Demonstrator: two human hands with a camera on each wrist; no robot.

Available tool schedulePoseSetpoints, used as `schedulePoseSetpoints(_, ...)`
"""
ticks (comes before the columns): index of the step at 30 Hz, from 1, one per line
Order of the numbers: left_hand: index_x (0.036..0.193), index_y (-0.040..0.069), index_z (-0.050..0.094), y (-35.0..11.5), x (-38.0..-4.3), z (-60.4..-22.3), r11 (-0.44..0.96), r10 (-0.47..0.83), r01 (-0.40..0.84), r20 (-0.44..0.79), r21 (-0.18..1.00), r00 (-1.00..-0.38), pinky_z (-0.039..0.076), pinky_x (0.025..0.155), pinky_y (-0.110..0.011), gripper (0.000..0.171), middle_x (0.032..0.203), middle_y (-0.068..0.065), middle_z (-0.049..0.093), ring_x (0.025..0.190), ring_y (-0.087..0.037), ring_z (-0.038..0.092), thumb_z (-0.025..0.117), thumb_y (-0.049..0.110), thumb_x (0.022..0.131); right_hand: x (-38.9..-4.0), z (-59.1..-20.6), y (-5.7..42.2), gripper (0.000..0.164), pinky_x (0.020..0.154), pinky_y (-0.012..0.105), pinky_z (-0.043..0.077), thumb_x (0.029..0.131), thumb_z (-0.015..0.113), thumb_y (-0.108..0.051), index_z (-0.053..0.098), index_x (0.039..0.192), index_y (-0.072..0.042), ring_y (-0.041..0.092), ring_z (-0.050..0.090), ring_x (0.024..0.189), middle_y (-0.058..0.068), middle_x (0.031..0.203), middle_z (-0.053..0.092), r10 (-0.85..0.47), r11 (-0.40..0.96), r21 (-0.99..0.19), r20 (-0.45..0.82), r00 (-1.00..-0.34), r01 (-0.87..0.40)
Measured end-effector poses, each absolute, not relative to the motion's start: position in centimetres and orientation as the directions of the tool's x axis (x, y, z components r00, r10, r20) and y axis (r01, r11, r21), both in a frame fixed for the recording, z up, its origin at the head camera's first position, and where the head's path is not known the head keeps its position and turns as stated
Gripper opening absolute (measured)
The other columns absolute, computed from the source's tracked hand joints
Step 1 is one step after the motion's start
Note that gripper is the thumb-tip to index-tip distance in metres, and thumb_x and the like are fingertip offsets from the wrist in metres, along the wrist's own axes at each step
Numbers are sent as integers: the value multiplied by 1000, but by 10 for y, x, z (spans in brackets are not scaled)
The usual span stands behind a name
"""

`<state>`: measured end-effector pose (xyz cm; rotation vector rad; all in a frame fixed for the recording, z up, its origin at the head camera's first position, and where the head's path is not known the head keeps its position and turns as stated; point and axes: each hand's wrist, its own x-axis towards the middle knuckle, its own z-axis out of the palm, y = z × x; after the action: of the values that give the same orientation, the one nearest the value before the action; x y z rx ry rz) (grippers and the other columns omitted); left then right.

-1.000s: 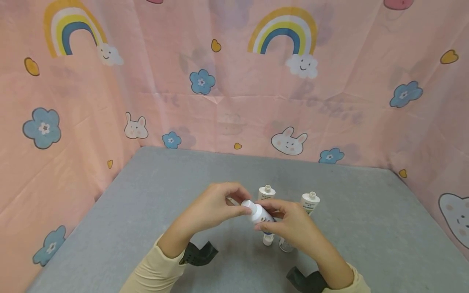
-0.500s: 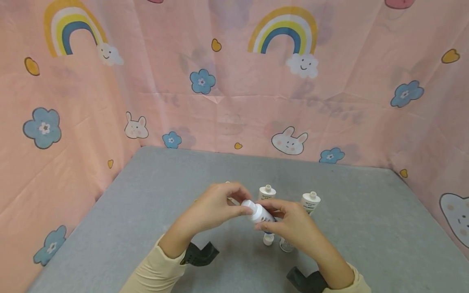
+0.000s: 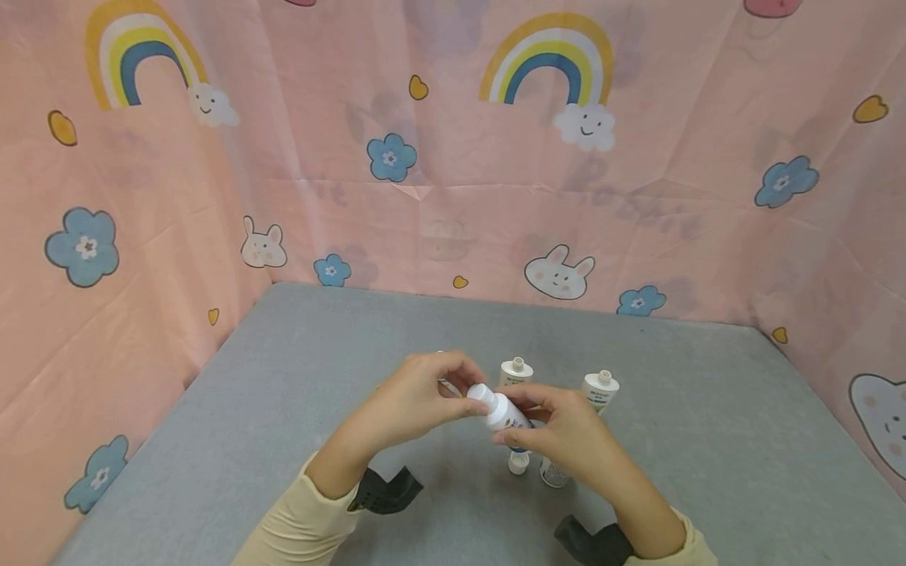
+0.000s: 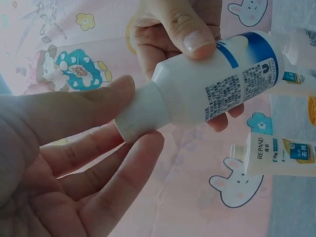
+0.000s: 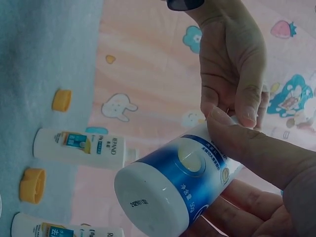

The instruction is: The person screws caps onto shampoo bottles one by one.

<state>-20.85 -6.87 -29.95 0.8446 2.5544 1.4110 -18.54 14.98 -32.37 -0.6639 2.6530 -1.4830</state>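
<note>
Above the table, a small white plastic bottle point(image 3: 511, 418) with a blue band is held tilted between both hands. My left hand point(image 3: 418, 397) pinches its white cap point(image 4: 143, 111) between thumb and fingers; the cap sits on the bottle's neck. The right hand point(image 3: 562, 424) grips the bottle's body, its thumb lying along the label. In the right wrist view the bottle's flat base faces the camera. Behind the hands stand two white bottles with bare necks, one in the middle point(image 3: 516, 368) and one to the right point(image 3: 600, 387).
A loose white cap point(image 3: 518, 464) and a clear-bottomed container point(image 3: 553, 474), partly hidden by the right hand, are on the grey table point(image 3: 354, 330). Orange caps point(image 5: 61, 100) lie near the standing bottles. A pink printed cloth point(image 3: 453, 196) encloses the table's back and sides.
Both hands stay in place on the bottle and its cap; the left fingers shift only slightly at the cap.
</note>
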Motion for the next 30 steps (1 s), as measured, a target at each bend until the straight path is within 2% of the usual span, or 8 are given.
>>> schedulePoseSetpoints(7, 104, 11, 72, -69, -208, -299, 389, 530, 421, 175, 819, -830, 58, 76, -20, 18, 101, -2, 72, 88, -10, 68, 77, 11, 87, -186, -324, 149, 39, 87, 30, 60, 79, 83, -16, 72, 115, -4, 20, 71, 99, 11, 115, 73, -369, 459, -818, 179, -912, -346)
schedulePoseSetpoints(13, 109, 8, 70, -70, -207, -298, 376, 551, 440, 185, 815, -814, 58, 80, -21, 22, 107, -4, 71, 96, -16, 69, 76, 8, 87, -186, -324, 150, 40, 86, 30, 60, 80, 83, -15, 72, 116, -3, 20, 71, 99, 12, 115, 73, -371, 457, -816, 187, -909, -354)
schedulePoseSetpoints(20, 106, 10, 71, -69, -207, -298, 386, 537, 433, 183, 815, -824, 57, 78, -19, 20, 102, -1, 72, 94, -11, 67, 77, 11, 87, -186, -325, 151, 40, 86, 29, 60, 79, 84, -17, 72, 115, -4, 17, 70, 97, 11, 115, 73, -376, 445, -820, 193, -906, -359)
schedulePoseSetpoints(30, 105, 9, 74, -68, -208, -300, 368, 543, 484, 239, 794, -805, 56, 84, -21, 18, 102, -1, 74, 95, -11, 69, 76, 11, 87, -186, -325, 152, 42, 86, 28, 59, 81, 82, -16, 70, 118, -1, 22, 71, 102, 14, 118, 72, -384, 441, -820, 195, -902, -365)
